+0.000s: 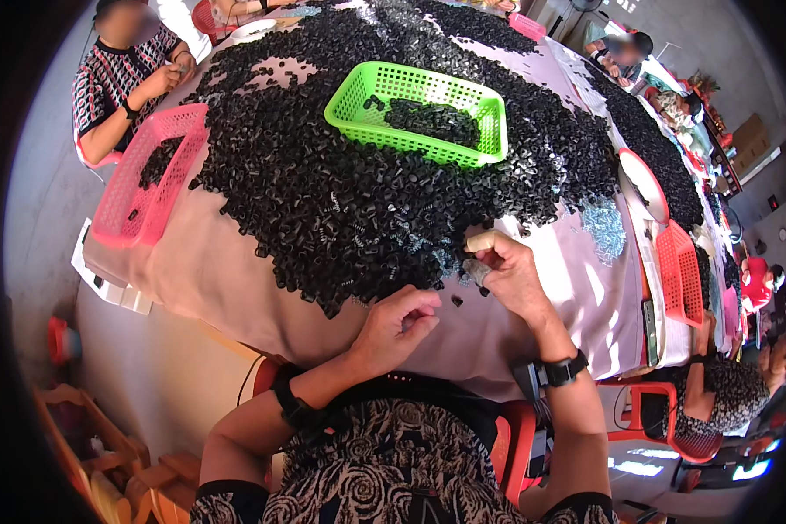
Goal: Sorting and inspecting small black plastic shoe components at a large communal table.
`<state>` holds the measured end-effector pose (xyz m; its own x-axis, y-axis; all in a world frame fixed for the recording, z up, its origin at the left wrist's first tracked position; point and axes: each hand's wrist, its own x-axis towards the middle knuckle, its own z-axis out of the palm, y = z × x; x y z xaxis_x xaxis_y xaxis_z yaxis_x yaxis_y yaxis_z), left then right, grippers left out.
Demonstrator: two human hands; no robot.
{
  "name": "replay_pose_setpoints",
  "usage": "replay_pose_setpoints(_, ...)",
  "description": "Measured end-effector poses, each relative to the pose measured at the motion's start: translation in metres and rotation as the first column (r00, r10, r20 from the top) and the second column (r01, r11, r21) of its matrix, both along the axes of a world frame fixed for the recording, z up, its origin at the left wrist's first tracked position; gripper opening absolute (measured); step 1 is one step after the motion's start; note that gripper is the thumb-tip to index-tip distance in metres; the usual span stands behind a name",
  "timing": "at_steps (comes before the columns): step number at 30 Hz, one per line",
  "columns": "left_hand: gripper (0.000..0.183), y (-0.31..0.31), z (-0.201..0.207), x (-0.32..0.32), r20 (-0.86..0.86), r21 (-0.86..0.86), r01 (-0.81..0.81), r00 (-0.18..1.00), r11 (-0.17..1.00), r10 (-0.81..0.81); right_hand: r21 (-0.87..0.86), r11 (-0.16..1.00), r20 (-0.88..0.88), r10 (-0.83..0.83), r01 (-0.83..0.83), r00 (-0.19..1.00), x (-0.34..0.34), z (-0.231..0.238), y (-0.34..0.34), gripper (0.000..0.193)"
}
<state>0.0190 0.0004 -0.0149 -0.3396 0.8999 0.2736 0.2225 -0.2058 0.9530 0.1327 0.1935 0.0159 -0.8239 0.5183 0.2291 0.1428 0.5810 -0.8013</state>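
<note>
A wide heap of small black plastic pieces (314,210) covers the cloth-covered table in front of me. Some metal coil springs (358,229) lie among them. My left hand (396,330) is at the heap's near edge, its thumb and fingers curled together; what they hold, if anything, is hidden. To its right, my right hand (513,278) pinches at the near right edge of the heap, with beige and grey wrappings on its finger and thumb. Anything between those fingertips is too small to name. A loose black piece (457,300) lies on the cloth between my hands.
A green basket (417,75) holding black pieces sits on the heap. Left stands a pink basket (113,214); right are a red basket (679,271) and a pile of small pale-blue pieces (604,229). A person (118,79) sits at the far left; others sit on the right.
</note>
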Motion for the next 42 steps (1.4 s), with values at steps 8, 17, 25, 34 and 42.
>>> replay_pose_setpoints(8,0.033,0.004,0.003,0.000,0.500,0.063,0.034,0.864,0.997,-0.061,-0.066,0.994,-0.121,0.084,-0.093,0.989,0.005,0.015,-0.055,0.039)
replay_pose_setpoints(17,0.021,0.001,0.008,-0.001,0.249,0.105,0.021,0.967,0.994,-0.047,0.053,0.989,-0.051,0.142,-0.139,0.989,0.006,0.023,-0.071,0.055)
replay_pose_setpoints(25,0.014,0.000,0.007,-0.004,0.657,-0.002,0.135,0.747,0.991,-0.100,-0.200,0.969,-0.126,0.118,-0.142,0.985,0.008,0.008,-0.068,0.059)
replay_pose_setpoints(34,0.020,0.000,0.003,-0.006,0.700,-0.069,0.102,0.714,0.992,-0.025,-0.377,0.925,-0.194,-0.133,0.051,0.972,0.016,0.022,-0.038,0.023)
replay_pose_setpoints(42,0.020,0.001,0.008,-0.008,0.659,-0.102,0.086,0.752,0.991,0.003,-0.242,0.951,-0.103,-0.221,0.191,0.970,0.046,0.017,-0.001,0.019)
